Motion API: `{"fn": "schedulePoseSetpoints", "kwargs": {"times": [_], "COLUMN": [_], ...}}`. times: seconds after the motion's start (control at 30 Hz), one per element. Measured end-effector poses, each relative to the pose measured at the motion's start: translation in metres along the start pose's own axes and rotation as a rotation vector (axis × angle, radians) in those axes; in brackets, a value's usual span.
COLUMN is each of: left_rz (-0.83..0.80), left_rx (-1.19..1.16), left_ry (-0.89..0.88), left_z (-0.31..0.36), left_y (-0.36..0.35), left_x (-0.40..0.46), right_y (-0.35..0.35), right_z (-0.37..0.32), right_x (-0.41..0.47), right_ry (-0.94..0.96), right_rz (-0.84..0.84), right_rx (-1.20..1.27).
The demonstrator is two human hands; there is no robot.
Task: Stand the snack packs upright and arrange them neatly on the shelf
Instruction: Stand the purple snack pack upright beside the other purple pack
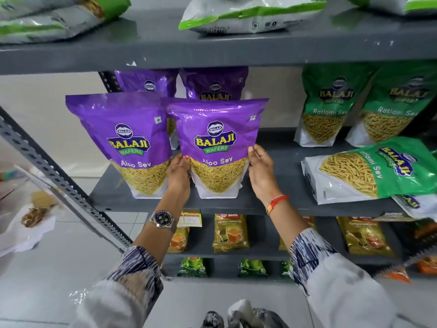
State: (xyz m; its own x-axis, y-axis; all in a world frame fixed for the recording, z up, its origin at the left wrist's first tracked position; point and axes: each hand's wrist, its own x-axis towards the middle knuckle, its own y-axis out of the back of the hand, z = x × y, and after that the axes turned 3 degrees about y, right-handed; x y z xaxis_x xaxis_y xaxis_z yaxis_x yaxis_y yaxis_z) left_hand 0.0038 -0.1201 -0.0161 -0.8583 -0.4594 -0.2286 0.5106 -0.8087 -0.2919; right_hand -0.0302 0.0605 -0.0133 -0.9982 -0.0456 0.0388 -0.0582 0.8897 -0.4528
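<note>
A purple Aloo Sev pack (217,143) stands upright at the front of the grey middle shelf (279,185). My left hand (178,172) grips its left edge and my right hand (261,172) holds its right edge. A second purple pack (123,140) stands upright just to its left, touching it. Two more purple packs (212,85) stand behind them. At the right, two green Ratlami Sev packs (328,107) stand upright at the back, and another green pack (369,166) lies flat on its side at the front.
The slotted metal upright (54,171) of the rack slants down at the left. The top shelf (212,46) holds flat white-and-green packs (248,13). Lower shelves carry yellow tea packs (230,233) and green packs (192,267). A further green pack (416,204) pokes out at the right edge.
</note>
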Motion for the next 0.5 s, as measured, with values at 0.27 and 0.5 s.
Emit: {"fn": "schedulePoseSetpoints", "kwargs": {"times": [0.27, 0.5], "left_rz": [0.150, 0.392], "left_rx": [-0.047, 0.054], "left_ry": [-0.148, -0.454], "left_z": [-0.012, -0.054], "left_y": [-0.001, -0.051], "left_x": [-0.022, -0.084], "right_y": [0.019, 0.068], "right_z": [0.000, -0.015], "right_x": [-0.024, -0.057], "right_ry": [0.092, 0.166], "right_rz": [0.050, 0.670], "right_rx": [-0.308, -0.017]}}
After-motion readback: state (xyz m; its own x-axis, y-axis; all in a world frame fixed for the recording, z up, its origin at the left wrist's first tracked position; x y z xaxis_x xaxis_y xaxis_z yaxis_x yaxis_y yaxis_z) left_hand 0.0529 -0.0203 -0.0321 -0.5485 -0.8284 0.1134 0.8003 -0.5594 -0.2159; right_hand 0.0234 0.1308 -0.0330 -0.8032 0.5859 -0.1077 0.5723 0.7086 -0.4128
